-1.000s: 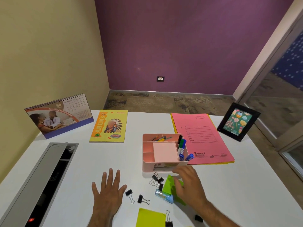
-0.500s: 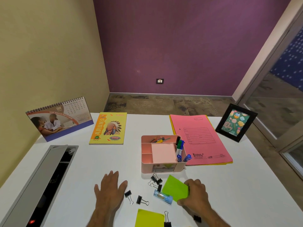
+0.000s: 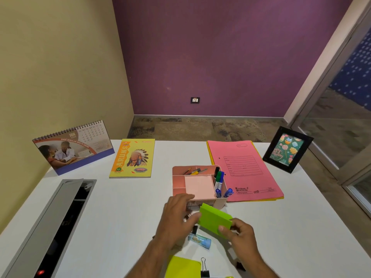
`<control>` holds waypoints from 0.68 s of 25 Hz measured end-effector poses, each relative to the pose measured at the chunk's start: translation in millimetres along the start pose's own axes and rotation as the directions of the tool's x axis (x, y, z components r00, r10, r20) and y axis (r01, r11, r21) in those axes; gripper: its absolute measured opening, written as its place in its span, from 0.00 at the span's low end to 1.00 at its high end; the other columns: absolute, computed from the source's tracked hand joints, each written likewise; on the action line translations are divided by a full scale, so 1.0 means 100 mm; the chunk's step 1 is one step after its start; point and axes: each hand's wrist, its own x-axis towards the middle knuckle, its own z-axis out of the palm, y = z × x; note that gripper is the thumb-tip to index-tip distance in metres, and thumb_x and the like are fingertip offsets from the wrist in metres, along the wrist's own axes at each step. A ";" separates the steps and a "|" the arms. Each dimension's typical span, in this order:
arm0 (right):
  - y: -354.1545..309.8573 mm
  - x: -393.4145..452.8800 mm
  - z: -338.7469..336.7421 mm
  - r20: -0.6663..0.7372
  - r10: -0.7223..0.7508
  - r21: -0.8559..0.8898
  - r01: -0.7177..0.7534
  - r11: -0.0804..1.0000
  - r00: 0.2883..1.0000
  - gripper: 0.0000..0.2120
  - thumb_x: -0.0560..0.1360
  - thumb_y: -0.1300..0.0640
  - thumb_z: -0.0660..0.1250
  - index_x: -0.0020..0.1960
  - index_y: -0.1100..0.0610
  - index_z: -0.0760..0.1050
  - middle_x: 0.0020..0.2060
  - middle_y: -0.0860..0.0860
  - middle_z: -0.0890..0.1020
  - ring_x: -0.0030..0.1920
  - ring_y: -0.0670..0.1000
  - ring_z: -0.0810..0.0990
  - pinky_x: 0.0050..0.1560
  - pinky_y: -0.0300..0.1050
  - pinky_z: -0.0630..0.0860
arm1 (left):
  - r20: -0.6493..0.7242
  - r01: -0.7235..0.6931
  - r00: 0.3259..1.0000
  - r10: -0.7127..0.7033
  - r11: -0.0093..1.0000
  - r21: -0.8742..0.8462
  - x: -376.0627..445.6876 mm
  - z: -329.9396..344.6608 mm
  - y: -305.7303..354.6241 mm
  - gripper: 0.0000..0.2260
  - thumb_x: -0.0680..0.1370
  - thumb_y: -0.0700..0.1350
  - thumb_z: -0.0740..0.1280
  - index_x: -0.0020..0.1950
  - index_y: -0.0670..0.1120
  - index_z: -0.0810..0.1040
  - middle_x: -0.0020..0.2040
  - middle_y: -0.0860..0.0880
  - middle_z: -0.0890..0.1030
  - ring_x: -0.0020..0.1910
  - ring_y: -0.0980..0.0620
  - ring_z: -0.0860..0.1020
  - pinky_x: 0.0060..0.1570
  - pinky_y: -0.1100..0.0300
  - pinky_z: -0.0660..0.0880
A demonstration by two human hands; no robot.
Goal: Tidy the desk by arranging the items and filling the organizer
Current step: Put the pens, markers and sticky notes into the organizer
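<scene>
A pink desk organizer stands mid-table with markers and small tools in its compartments and a pink note pad in the middle one. Just in front of it a green sticky-note pad is held above the table. My right hand grips its near right corner. My left hand touches its left edge, fingers curled beside the organizer's front. Below the pad lies a small clear blue-tinted tube.
A yellow-green pad and a black binder clip lie at the near edge. A pink folder, a photo frame, a yellow notebook and a desk calendar stand farther back. An open cable tray runs along the left.
My right hand has lifted the green pad off the table toward the organizer. My left hand has left the table surface and come across to the pad's left edge.
</scene>
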 end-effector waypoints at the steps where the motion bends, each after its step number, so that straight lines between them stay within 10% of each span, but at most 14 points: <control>1: -0.06 -0.03 0.01 0.029 0.001 0.092 -0.004 0.996 1.000 0.08 0.66 0.69 0.76 0.34 0.58 0.82 0.32 0.53 0.83 0.37 0.56 0.79 0.37 0.47 0.76 | 0.092 0.069 0.994 -0.064 0.996 -0.052 0.04 0.01 0.06 0.28 0.71 0.63 0.70 0.68 0.59 0.70 0.61 0.61 0.74 0.61 0.62 0.71 0.60 0.60 0.72; 5: -0.30 -0.13 0.09 0.085 0.029 0.409 -0.061 0.910 0.996 0.20 0.58 0.54 0.82 0.44 0.63 0.82 0.37 0.60 0.85 0.38 0.57 0.83 0.36 0.44 0.81 | 0.247 0.206 0.959 -0.139 0.940 -0.270 0.19 -0.06 0.27 0.16 0.73 0.49 0.74 0.60 0.53 0.79 0.48 0.54 0.82 0.44 0.62 0.80 0.45 0.61 0.81; 7: -0.32 -0.17 0.12 0.039 0.061 0.404 -0.071 0.912 0.997 0.22 0.62 0.62 0.81 0.53 0.60 0.77 0.43 0.60 0.85 0.40 0.55 0.84 0.38 0.46 0.81 | 0.182 0.199 0.972 -0.146 0.928 -0.316 0.25 -0.14 0.36 0.07 0.75 0.41 0.72 0.52 0.48 0.82 0.42 0.50 0.82 0.38 0.61 0.79 0.36 0.66 0.78; 10: -0.23 -0.29 0.17 0.028 0.052 0.157 -0.055 0.986 0.998 0.26 0.61 0.71 0.79 0.51 0.53 0.74 0.40 0.55 0.82 0.35 0.51 0.78 0.33 0.38 0.76 | 0.035 0.186 0.982 -0.183 0.942 -0.278 0.44 -0.26 0.42 0.06 0.73 0.41 0.74 0.48 0.50 0.83 0.40 0.54 0.82 0.38 0.59 0.79 0.35 0.70 0.74; 15: 0.02 -0.42 0.54 0.392 0.334 -0.440 -0.144 0.886 0.857 0.12 0.73 0.56 0.69 0.56 0.51 0.75 0.43 0.49 0.78 0.38 0.43 0.75 0.37 0.32 0.69 | -0.154 0.037 0.987 -0.042 0.999 -0.034 0.97 -0.41 0.52 0.06 0.73 0.44 0.74 0.50 0.50 0.84 0.42 0.54 0.85 0.39 0.56 0.80 0.42 0.59 0.78; 17: 0.11 -0.43 0.64 0.467 0.171 -0.498 0.098 0.862 0.868 0.13 0.76 0.50 0.66 0.59 0.51 0.75 0.50 0.51 0.78 0.49 0.50 0.78 0.43 0.39 0.68 | -0.197 -0.023 0.980 0.039 0.996 0.082 1.14 -0.42 0.60 0.08 0.74 0.43 0.73 0.53 0.48 0.84 0.48 0.51 0.85 0.43 0.52 0.81 0.46 0.56 0.79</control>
